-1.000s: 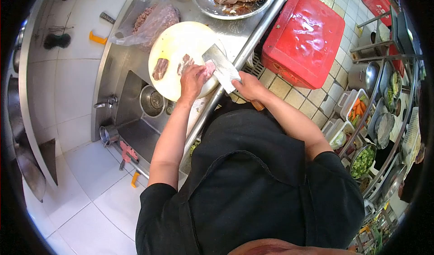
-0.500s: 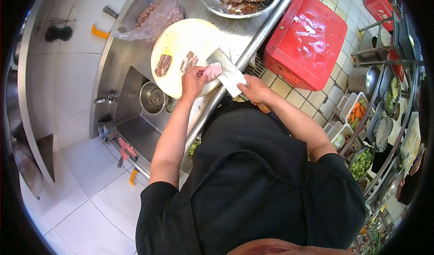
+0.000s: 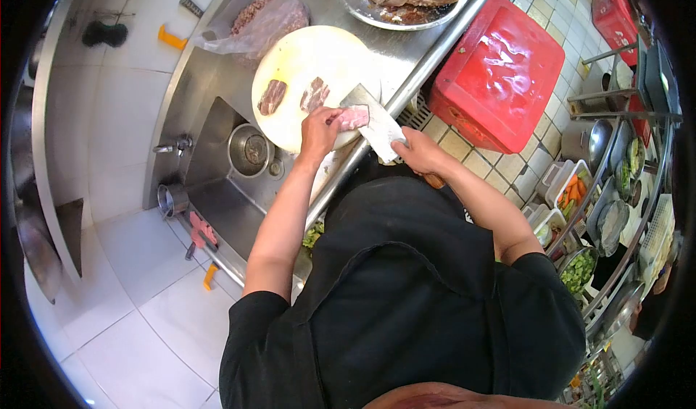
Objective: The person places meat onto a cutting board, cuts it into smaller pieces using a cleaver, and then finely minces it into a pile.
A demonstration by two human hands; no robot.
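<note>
My right hand grips a cleaver by its wooden handle, the broad blade tilted over the near right edge of the round cutting board. A piece of pink meat overlaps the blade, and the fingers of my left hand are closed on its left end. Two darker pieces lie farther back on the board: one chunk of meat at the left and another chunk of meat just beyond my left hand.
Behind the board are a plastic bag of ground meat and a metal bowl of meat. To the left is a sink holding a metal pot. A red bin stands across the counter's rail, with vegetable containers on shelving at right.
The whole view has shifted slightly, moving the counter things rightward. The pink meat now lies flatter across the blade, with more of its surface showing; both hands keep their hold.
</note>
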